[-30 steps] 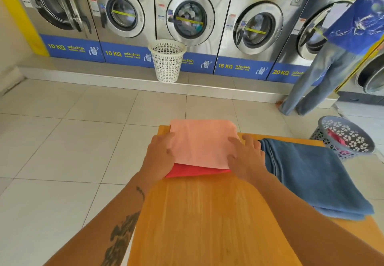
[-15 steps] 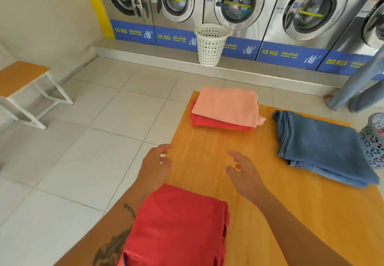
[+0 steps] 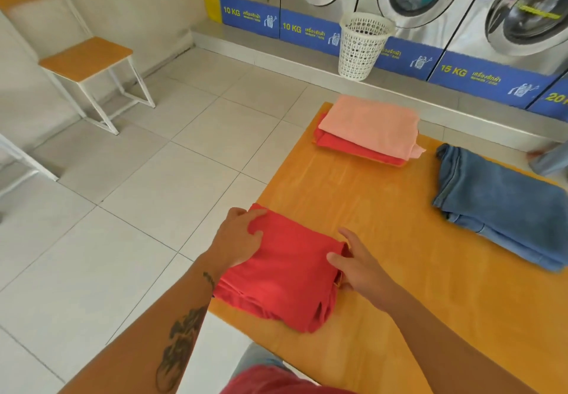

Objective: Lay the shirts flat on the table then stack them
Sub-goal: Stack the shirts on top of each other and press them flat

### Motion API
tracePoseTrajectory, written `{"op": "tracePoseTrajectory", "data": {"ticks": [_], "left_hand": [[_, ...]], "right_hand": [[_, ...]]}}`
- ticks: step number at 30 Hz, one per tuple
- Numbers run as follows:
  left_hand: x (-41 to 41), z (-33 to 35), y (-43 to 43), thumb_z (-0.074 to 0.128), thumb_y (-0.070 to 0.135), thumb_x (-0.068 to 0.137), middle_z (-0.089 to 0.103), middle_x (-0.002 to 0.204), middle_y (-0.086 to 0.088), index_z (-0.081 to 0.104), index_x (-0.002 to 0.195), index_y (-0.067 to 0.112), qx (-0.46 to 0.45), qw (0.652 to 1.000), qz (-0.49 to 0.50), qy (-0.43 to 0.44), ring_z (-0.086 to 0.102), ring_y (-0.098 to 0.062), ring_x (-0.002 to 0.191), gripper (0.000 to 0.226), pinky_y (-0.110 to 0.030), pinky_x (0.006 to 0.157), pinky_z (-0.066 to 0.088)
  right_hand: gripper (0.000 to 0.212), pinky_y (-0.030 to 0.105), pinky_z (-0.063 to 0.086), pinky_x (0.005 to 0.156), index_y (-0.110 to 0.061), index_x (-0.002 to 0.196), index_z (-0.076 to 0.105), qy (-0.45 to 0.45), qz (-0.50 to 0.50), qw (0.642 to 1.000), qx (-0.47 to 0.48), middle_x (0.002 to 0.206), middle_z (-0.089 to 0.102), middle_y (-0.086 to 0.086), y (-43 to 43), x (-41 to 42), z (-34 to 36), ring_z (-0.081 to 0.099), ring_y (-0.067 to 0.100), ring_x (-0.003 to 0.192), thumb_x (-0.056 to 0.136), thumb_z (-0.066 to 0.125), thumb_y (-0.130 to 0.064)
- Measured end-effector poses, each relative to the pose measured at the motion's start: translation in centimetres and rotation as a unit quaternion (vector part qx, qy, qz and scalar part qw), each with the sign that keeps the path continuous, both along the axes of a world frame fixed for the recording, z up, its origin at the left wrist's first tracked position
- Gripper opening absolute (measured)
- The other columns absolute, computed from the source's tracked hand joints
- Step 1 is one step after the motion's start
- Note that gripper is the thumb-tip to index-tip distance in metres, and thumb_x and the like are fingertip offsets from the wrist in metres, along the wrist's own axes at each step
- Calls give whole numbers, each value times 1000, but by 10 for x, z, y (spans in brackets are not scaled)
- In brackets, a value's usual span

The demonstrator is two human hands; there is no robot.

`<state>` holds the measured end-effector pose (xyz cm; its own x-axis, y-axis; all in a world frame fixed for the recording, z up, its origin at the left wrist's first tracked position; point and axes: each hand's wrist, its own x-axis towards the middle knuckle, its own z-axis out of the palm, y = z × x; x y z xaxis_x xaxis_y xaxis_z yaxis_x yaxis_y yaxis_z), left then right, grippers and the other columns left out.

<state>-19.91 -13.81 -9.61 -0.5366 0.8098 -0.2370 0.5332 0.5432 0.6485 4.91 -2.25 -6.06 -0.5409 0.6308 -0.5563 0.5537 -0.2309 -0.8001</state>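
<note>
Two hands flank the folded red shirt (image 3: 285, 270) at the near edge of the bench (image 3: 399, 316): left hand (image 3: 238, 238) grips its far corner, right hand (image 3: 358, 266) pinches its right edge. Pink-topped stack (image 3: 368, 123) lies straight ahead, well apart.

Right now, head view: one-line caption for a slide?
Left hand and right hand hold a folded red shirt at the table edge; pink-on-red stack and jeans beyond.

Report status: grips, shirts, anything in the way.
Left grip, right grip holding folded red shirt, near table edge. Pink-on-red stack at far corner. Jeans off right, not in path.
</note>
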Motion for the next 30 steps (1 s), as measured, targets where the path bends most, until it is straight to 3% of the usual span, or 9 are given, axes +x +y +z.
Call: {"op": "tracePoseTrajectory", "data": {"ticks": [2,4,9,13,16,20,22,25,30], "left_hand": [[-1,1,1,54,37,87,37,134,-1,44,138,49,-31,999,-15,7,50,-21,109,53,-31,91,41],[1,2,3,52,41,87,34,132,2,38,139,52,-55,998,-43,5,52,-24,107,55,-35,92,44],[15,8,22,57,22,86,40,113,7,49,131,51,3,998,-34,-54,52,-17,99,54,-26,82,41],[22,15,43,61,15,86,43,114,3,55,129,44,82,995,20,-56,47,-10,96,52,-8,70,32],[29,20,60,60,13,89,44,118,0,55,132,38,133,989,37,-51,45,0,92,50,-1,69,33],[33,20,78,55,21,91,41,130,0,41,144,38,95,992,11,-82,44,-5,99,57,-5,71,32],[32,15,82,56,32,89,35,137,-2,27,150,41,32,996,-17,-81,44,-15,109,68,-21,84,40],[29,9,85,54,43,85,28,145,-4,16,151,45,-30,997,-56,-49,42,-28,125,76,-43,100,44],[29,1,82,54,46,86,23,152,-1,20,150,48,-7,994,-103,-44,41,-23,128,73,-35,103,40]], "right_hand": [[78,44,48,100,-40,149,19,19,1,1000,-11,139,46,-6,-6,-1,-4,53,17,120,87,65,-31],[86,38,45,99,-39,150,17,-9,15,999,44,138,39,-3,-14,-5,-10,48,15,120,81,68,-28],[81,17,41,64,-41,144,23,-29,4,991,131,123,39,3,-22,-22,-18,50,5,88,75,53,-9],[69,19,40,69,-40,138,30,-45,-17,976,212,121,43,2,15,-16,-10,49,4,88,80,55,-11],[64,14,35,62,-42,134,31,-61,-45,962,261,117,43,1,48,-7,1,46,-1,83,83,55,-12],[69,21,42,57,-43,142,24,-104,-39,965,237,122,40,4,72,11,4,51,7,81,87,58,-20],[72,25,47,64,-44,146,19,-117,-32,976,179,126,34,3,68,20,0,51,14,87,88,60,-29],[73,32,48,80,-41,147,23,-90,-82,979,164,133,35,5,60,23,-7,50,18,100,87,63,-34],[76,38,45,96,-39,146,29,-41,-141,981,123,130,38,4,38,6,-6,47,21,115,83,70,-33]]}}
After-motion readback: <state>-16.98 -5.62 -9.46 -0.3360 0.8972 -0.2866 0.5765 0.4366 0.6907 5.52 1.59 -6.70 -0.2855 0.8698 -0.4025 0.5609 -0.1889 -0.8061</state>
